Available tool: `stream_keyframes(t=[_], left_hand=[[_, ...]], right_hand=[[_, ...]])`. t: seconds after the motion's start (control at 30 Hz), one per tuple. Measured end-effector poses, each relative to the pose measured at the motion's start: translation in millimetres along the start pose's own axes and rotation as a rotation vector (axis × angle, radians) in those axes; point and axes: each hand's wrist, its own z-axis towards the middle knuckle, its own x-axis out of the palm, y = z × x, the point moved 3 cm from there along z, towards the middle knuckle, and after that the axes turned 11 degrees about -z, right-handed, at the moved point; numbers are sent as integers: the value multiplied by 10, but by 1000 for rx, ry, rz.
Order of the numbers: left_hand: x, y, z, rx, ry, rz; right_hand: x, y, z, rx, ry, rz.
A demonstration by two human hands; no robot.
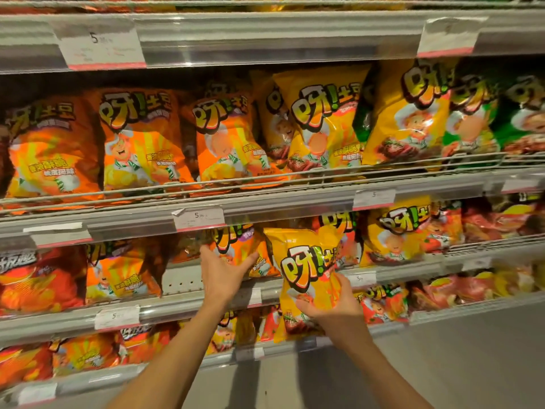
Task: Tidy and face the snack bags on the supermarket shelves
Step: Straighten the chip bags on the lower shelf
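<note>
My right hand (pixel 333 312) grips the lower part of a yellow snack bag (pixel 306 267), held upright in front of the middle shelf (pixel 177 305). To its left an orange snack bag (pixel 239 246) stands on that shelf, and my left hand (pixel 224 271) reaches to it with fingers spread, touching its lower front. Left of the orange bag the shelf shows a bare gap (pixel 180 278). More orange bags (pixel 118 273) stand further left, and yellow bags (pixel 392 231) to the right.
The shelf above (pixel 265 199) holds a row of orange bags (pixel 141 140), yellow bags (pixel 324 119) and green bags (pixel 519 116) behind a wire rail. Price tags (pixel 199 218) hang on the shelf edges. Lower shelves (pixel 206 361) carry red and orange bags. Grey floor lies at the bottom right.
</note>
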Motion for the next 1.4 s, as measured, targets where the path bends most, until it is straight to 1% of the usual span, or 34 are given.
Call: stream_keyframes(t=[0.1, 0.27, 0.47, 0.53, 0.6, 0.77, 0.87, 0.97, 1.07, 1.13, 1.2, 1.27, 1.33, 1.4], left_hand=[[308, -30, -76, 41, 32, 26], [631, -99, -109, 100, 48, 58], [615, -74, -50, 109, -40, 134], [543, -20, -82, 155, -107, 154], [492, 33, -96, 187, -137, 173], [535, 41, -58, 189, -95, 250], [577, 38, -60, 197, -53, 250], [538, 62, -38, 210, 39, 236], [394, 88, -28, 175, 156, 202], [208, 138, -65, 189, 187, 239], [-69, 217, -139, 246, 159, 310], [-405, 339, -224, 329, 96, 393], [-726, 468, -301, 400, 52, 539], [-989, 600, -352, 422, 41, 683]], right_hand=[[-200, -199, -84, 10, -83, 67], [-398, -363, -197, -35, -141, -9], [-399, -376, -281, 6, -135, -17], [-353, -380, -275, 8, -115, -18], [-317, -340, -272, -1, -104, -6], [-200, -269, -244, -30, -76, 43], [-154, -223, -247, -66, -59, 58], [-117, -167, -257, -64, -46, 78], [-65, -51, -270, -76, -27, 77], [5, 58, -297, -91, -2, 70], [107, 164, -318, -89, 29, 61], [239, 297, -350, -94, 64, 29], [396, 474, -384, -128, 70, -41], [605, 664, -395, -166, 76, -70]])
